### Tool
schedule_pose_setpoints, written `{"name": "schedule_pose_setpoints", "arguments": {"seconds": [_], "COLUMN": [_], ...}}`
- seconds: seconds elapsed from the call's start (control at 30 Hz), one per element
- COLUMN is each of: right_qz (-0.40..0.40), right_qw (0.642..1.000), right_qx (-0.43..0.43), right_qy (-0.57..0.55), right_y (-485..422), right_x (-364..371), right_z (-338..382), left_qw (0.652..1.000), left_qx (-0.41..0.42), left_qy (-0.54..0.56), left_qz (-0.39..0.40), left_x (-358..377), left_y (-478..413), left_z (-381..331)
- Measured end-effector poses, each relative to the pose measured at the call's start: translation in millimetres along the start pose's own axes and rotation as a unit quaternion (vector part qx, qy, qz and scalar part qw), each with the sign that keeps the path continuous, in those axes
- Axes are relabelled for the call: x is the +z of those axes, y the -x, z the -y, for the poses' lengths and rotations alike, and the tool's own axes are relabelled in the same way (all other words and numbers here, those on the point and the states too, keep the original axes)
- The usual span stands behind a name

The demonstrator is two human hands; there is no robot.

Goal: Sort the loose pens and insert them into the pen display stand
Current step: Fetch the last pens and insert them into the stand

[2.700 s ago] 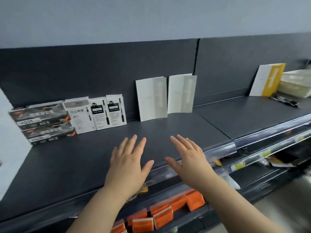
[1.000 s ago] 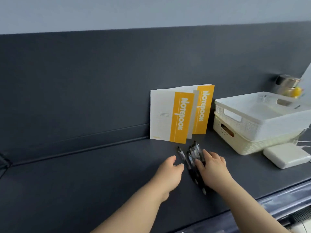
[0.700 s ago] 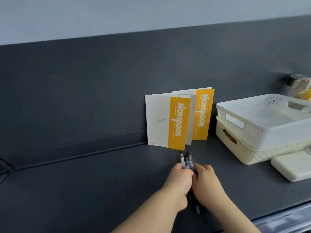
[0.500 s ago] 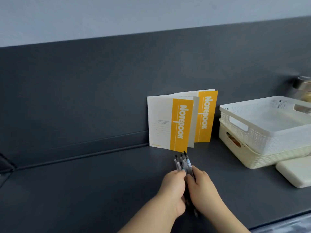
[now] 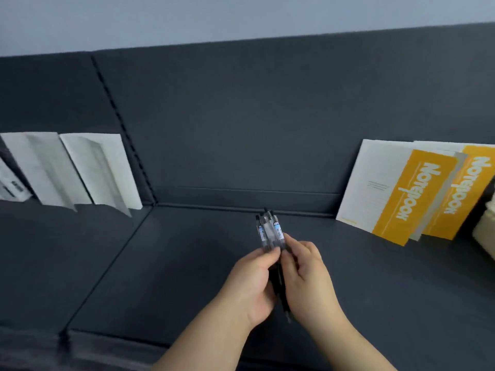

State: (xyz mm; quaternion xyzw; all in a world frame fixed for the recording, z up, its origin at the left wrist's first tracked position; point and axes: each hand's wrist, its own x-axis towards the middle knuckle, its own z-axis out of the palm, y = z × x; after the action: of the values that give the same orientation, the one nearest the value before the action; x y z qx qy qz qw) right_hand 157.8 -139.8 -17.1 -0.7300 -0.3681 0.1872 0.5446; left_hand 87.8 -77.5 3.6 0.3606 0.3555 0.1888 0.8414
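A bundle of black and clear pens (image 5: 269,232) with small blue labels is held upright-ish above the dark shelf (image 5: 166,263), tips pointing toward me. My left hand (image 5: 250,282) grips the bundle from the left and my right hand (image 5: 308,277) grips it from the right, fingers curled round the barrels. The lower part of the pens is hidden between my palms; one tip shows below them. No pen display stand is in view.
Two yellow and white notebooks (image 5: 401,194) lean on the back panel at the right. Two grey-white folders (image 5: 80,170) lean at the left, with a boxed pack (image 5: 10,188) at the far left edge. A cream basket corner (image 5: 486,231) shows far right.
Both hands closed round the loose pens and lifted them off the shelf as one bundle. The view has swung left, so the notebooks and baskets moved toward the right edge.
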Motion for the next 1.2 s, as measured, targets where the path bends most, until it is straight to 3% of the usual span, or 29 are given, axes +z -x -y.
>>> {"name": "schedule_pose_setpoints", "arguments": {"seconds": [0.5,0.83,1.03,1.2], "right_qz": [0.138,0.307,0.412,0.511], "right_qw": [0.984,0.927,0.897,0.85], "right_qx": [-0.1,-0.193,-0.156,-0.003], "right_qy": [0.043,0.099,0.033,-0.126], "right_y": [68,103,98,79], "right_x": [317,490,585,664], "right_z": [143,219,252,287], "left_qw": [0.983,0.946,0.91,0.882], "left_qx": [0.138,0.233,0.253,0.252], "left_qy": [0.086,0.108,0.123,0.156], "left_qz": [-0.086,-0.2,-0.304,-0.366], "left_x": [-303,-479,-558,-621], "left_y": [138,222,244,250], "left_z": [-128,-176,-213,-261]}}
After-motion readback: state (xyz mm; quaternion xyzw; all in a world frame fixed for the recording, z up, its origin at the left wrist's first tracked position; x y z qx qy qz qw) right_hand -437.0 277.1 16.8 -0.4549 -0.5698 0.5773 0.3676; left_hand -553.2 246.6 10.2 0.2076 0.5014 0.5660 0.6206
